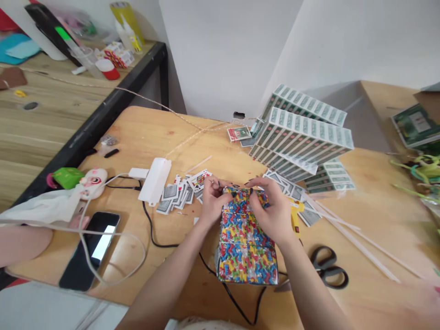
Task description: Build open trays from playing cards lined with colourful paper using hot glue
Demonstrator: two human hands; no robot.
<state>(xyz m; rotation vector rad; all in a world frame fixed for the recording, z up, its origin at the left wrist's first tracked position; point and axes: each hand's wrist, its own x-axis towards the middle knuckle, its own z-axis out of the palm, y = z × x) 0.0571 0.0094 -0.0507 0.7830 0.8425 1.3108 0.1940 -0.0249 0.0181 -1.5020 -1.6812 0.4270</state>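
Note:
A box-like block (pixel 247 243) with a bright red, blue, yellow and green pattern lies in front of me, with seams running across and down its top. My left hand (pixel 216 197) is closed at its far left corner, thumb pressed on the top and fingers at the far edge. My right hand (pixel 271 206) grips the far right part of the same block, with the thumb on top and fingers bent over the far edge. Playing cards (pixel 175 195) lie loose beyond my left hand. A yellow glue gun (pixel 296 216) is partly hidden behind my right hand.
Stacked green-and-white card boxes (pixel 305 133) stand at the back right. Black-handled scissors (pixel 329 268) and clear glue sticks (pixel 357 247) lie to the right. On the left are a phone (pixel 91 252), a white power strip (pixel 154 181) and looping cables.

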